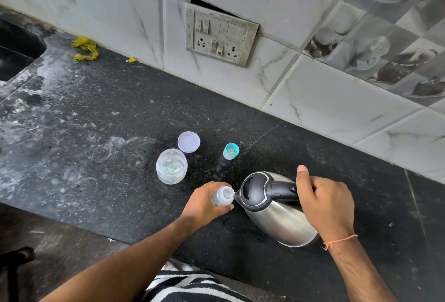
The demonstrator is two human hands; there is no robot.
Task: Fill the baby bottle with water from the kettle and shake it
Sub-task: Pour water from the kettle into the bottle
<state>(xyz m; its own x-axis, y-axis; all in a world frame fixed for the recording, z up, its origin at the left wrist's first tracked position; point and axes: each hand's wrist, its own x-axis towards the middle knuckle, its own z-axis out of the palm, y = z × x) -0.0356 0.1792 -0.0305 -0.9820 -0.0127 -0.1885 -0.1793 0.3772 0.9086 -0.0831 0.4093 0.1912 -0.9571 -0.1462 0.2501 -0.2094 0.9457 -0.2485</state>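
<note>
Kettle (277,207) right of bottle (222,196), jar (171,166) behind.

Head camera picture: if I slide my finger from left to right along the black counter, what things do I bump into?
Yellow scrap → clear jar → baby bottle in the left hand → kettle → right hand on its handle.
</note>
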